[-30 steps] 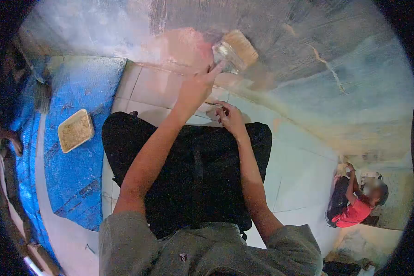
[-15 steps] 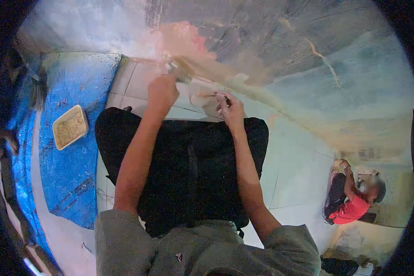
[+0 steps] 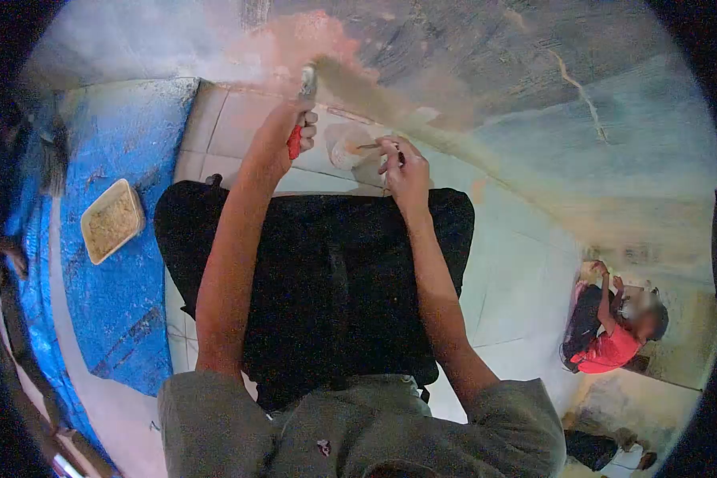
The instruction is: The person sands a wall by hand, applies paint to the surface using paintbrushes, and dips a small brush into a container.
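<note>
My left hand [image 3: 285, 137] is closed around a red-handled tool [image 3: 295, 143]. Its pale, flat head points up at the wall base, beside a pinkish-red patch [image 3: 319, 40]; whether it is a scraper or a brush I cannot tell. My right hand [image 3: 406, 169] pinches a thin stick-like tool [image 3: 368, 146], brownish at the tip and dark near the fingers. That tip is at a clear cup [image 3: 344, 151] on the tiled floor, with something orange-brown inside. Whether the tip touches the cup is unclear.
A cream tub [image 3: 113, 221] of pale, crumbly material rests on a blue sheet [image 3: 127, 319] to the left. The stained wall [image 3: 470, 72] with a long crack rises ahead. At far right another person in a red shirt [image 3: 609, 350] sits near the wall.
My left hand has moved up, and its tool, blurred and tilted right before, now points upward with the red handle showing. My right hand has stayed near the cup.
</note>
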`<state>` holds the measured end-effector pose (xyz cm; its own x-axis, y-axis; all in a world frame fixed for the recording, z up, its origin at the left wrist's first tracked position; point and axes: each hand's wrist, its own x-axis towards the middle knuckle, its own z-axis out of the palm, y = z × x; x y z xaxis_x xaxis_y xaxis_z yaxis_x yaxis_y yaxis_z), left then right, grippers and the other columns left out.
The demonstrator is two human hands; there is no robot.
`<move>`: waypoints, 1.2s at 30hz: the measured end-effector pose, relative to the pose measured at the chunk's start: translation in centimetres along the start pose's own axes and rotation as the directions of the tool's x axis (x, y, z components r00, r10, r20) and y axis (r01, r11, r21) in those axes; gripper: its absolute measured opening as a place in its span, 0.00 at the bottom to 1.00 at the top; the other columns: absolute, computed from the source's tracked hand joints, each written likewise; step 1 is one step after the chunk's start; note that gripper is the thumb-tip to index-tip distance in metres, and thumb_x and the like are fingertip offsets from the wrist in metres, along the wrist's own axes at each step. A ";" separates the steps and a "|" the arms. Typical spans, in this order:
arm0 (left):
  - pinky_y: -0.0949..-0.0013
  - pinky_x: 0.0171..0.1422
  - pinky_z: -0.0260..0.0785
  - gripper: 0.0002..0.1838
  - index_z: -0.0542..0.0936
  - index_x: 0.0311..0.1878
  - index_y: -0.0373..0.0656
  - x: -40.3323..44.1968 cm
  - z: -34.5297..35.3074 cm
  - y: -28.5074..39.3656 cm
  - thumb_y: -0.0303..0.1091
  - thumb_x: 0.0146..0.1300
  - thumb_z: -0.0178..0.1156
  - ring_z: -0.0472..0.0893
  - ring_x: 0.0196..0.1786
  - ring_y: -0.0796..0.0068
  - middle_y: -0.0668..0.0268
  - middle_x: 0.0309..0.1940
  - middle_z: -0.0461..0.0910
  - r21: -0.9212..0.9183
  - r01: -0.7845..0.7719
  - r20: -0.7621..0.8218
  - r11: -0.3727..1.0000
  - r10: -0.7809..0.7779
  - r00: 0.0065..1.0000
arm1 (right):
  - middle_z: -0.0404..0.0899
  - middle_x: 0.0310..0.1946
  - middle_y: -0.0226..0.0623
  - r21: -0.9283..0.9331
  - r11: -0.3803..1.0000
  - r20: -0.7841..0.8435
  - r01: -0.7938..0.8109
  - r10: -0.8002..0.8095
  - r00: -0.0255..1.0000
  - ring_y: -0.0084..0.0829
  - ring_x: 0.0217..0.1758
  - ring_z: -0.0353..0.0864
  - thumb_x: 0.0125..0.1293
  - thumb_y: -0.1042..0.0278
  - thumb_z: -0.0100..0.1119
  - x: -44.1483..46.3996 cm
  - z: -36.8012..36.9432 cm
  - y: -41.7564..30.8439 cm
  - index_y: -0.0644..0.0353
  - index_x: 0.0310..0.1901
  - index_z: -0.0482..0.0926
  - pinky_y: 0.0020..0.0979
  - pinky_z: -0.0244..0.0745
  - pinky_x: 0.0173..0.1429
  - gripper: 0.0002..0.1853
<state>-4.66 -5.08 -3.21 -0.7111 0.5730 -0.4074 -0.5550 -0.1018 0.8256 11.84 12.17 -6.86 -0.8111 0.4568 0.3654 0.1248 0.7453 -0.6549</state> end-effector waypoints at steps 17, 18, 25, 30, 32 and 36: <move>0.82 0.19 0.55 0.08 0.66 0.26 0.50 2.0 -2.6 -0.2 0.29 0.63 0.49 0.60 0.18 0.87 0.77 0.19 0.62 -0.798 0.119 0.196 0.591 0.068 0.978 | 0.79 0.32 0.38 0.119 0.903 -0.588 0.413 -0.271 0.762 0.27 0.29 0.81 0.76 0.68 0.39 6.7 -4.3 -7.3 0.65 0.40 0.72 0.24 0.73 0.30 0.12; 0.82 0.19 0.55 0.08 0.66 0.26 0.50 2.1 -2.5 -0.1 0.29 0.63 0.49 0.60 0.18 0.87 0.77 0.19 0.62 -0.798 0.116 0.197 0.591 0.075 0.977 | 0.79 0.32 0.39 -0.006 0.918 -0.541 0.398 -0.337 0.770 0.27 0.29 0.80 0.74 0.73 0.40 7.1 -3.1 -5.9 0.65 0.39 0.72 0.25 0.73 0.31 0.10; 0.82 0.18 0.56 0.08 0.65 0.25 0.49 2.1 -2.3 0.7 0.28 0.61 0.47 0.60 0.17 0.86 0.76 0.18 0.61 -0.843 0.192 0.206 0.502 -0.028 0.978 | 0.80 0.34 0.39 -0.222 0.906 -0.449 0.362 -0.424 0.787 0.26 0.31 0.81 0.64 0.86 0.41 6.0 -1.6 -2.6 0.67 0.36 0.75 0.23 0.75 0.34 0.11; 0.80 0.21 0.58 0.14 0.65 0.25 0.49 2.5 -2.7 0.1 0.37 0.66 0.54 0.61 0.20 0.84 0.75 0.18 0.61 -0.794 0.164 0.235 0.586 0.046 0.971 | 0.81 0.35 0.40 -0.038 0.984 -0.334 0.177 -0.179 0.925 0.29 0.35 0.84 0.55 0.93 0.41 6.0 0.9 0.0 0.68 0.40 0.77 0.25 0.77 0.37 0.17; 0.80 0.19 0.56 0.14 0.64 0.24 0.50 1.9 -2.1 0.8 0.35 0.66 0.53 0.60 0.19 0.86 0.76 0.18 0.61 -0.812 0.178 0.193 0.556 -0.031 0.981 | 0.82 0.34 0.40 -0.080 0.970 -0.412 0.229 -0.241 0.879 0.29 0.35 0.84 0.55 0.93 0.41 6.4 0.2 -1.0 0.67 0.40 0.77 0.25 0.77 0.38 0.17; 0.81 0.19 0.55 0.14 0.64 0.23 0.50 2.2 -2.0 0.3 0.33 0.65 0.52 0.59 0.19 0.85 0.76 0.17 0.59 -0.828 0.149 0.150 0.540 -0.043 0.988 | 0.83 0.34 0.39 -0.165 0.928 -0.458 0.333 -0.371 0.808 0.28 0.35 0.84 0.52 0.94 0.41 6.7 -0.5 -3.5 0.66 0.39 0.77 0.25 0.77 0.39 0.19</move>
<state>-7.23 -5.52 -4.65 -0.6138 0.6924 -0.3792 -0.7634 -0.6430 0.0615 6.24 12.86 -1.72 -0.4400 0.3149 0.8410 -0.0600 0.9241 -0.3774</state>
